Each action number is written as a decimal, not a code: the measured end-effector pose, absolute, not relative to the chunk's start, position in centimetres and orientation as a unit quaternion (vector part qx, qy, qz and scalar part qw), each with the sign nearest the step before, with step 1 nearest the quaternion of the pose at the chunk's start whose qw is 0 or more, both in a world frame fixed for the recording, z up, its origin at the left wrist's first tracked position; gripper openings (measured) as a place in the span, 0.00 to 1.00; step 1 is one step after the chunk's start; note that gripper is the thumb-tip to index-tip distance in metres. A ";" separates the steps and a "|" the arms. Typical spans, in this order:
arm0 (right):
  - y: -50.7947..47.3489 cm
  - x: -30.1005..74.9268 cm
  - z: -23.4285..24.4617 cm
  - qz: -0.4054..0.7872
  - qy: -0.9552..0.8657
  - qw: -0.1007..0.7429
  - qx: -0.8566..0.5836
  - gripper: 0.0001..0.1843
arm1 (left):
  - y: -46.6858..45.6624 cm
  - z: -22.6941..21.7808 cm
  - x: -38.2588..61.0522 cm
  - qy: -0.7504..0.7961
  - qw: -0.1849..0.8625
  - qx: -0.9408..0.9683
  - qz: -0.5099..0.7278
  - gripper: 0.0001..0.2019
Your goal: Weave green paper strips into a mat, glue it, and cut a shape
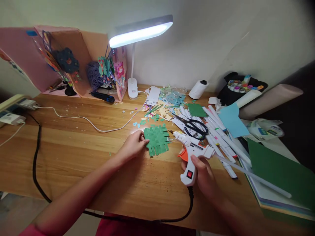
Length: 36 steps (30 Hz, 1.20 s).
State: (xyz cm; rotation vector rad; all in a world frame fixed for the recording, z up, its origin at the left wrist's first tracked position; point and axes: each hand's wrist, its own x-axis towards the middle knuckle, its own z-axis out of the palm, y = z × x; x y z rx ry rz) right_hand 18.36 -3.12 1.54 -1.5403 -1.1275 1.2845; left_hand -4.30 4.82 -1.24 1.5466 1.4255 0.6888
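Green paper strips, interlaced into a small woven mat (157,140), lie flat on the wooden desk (73,150) near its middle, directly under the lit desk lamp (140,31). The person's left hand (133,145) rests at the mat's left edge, fingertips pinched on that edge and pressing it against the desk. The right hand (202,173) is clenched around the grip of a white hot glue gun (191,152), with one finger set across the orange trigger. The gun's nozzle points left and sits just beside the mat's right edge; whether it touches the paper cannot be determined. A black power cord (36,157) leaves the base of the gun's grip, runs along the near edge of the desk and continues up the left side toward a power strip (12,109). Immediately behind the gun lie black-handled scissors (194,126) on a spread of white marker pens (221,137). Paper scraps (169,100) in green, blue and cream are scattered behind the mat. To the right sit a blue sheet (232,119), a large dark green sheet (280,172) on stacked paper, and a black case of markers (243,86). A white roll (198,89) stands by the wall. Paper craft pieces (105,70) are grouped at the rear left.
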 end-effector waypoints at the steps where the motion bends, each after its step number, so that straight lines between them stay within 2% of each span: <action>1: -3.2 18.2 1.6 0.508 -0.450 0.398 -0.617 0.22 | 4.7 -1.2 -4.4 0.578 0.433 0.639 0.263 0.05; 3: -3.4 18.1 1.6 0.503 -0.455 0.384 -0.626 0.23 | 4.3 -0.8 -4.5 0.590 0.381 0.671 0.239 0.09; 7: -3.5 17.9 1.5 0.502 -0.447 0.367 -0.643 0.24 | 3.4 0.4 -5.0 0.593 0.251 0.736 0.210 0.30; 9: -3.5 17.8 1.4 0.508 -0.437 0.362 -0.649 0.25 | 3.2 1.1 -5.2 0.556 0.238 0.777 0.174 0.33; 15: -3.7 17.3 1.1 0.516 -0.455 0.338 -0.642 0.24 | 3.3 2.1 -5.5 0.481 0.212 0.846 0.095 0.22; 20: -3.8 17.1 1.3 0.499 -0.456 0.323 -0.662 0.25 | 3.0 2.6 -5.1 0.442 0.161 0.881 0.056 0.22; 23: -3.8 16.8 1.4 0.505 -0.441 0.329 -0.665 0.25 | 3.1 2.8 -5.0 0.436 0.155 0.886 0.043 0.15; 29: -3.9 16.7 1.2 0.508 -0.445 0.340 -0.654 0.24 | 3.8 2.6 -5.4 0.418 0.190 0.883 0.098 0.10; 36: -4.6 16.6 0.3 0.575 -0.429 0.335 -0.611 0.22 | 5.0 1.0 -5.8 0.410 0.223 0.871 0.155 0.09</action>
